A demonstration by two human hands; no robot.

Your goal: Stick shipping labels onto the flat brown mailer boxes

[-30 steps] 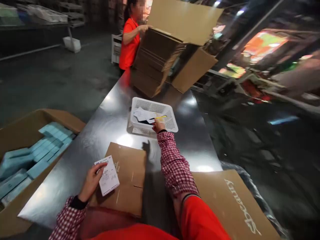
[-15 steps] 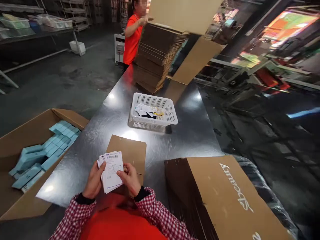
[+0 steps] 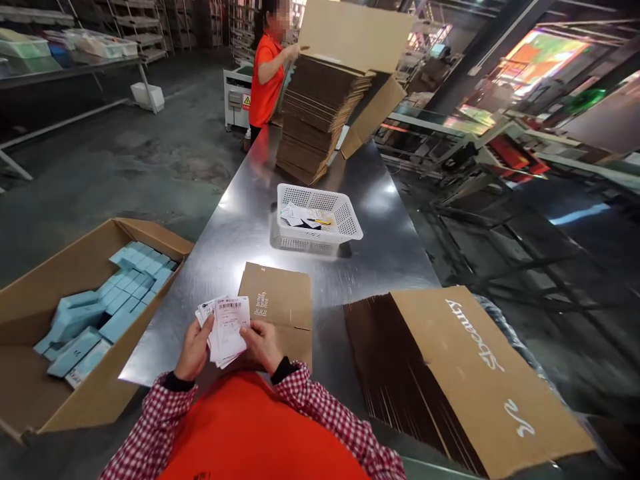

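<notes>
Hands (image 3: 227,347) around fanned labels (image 3: 226,328)

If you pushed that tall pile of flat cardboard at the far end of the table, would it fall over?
Probably it would slide apart before toppling. The cardboard pile already leans, its sheets fanned unevenly, so a shove would likely slip the top ones off. It looks heavy as a whole; a person's hand rests at its top.
</notes>
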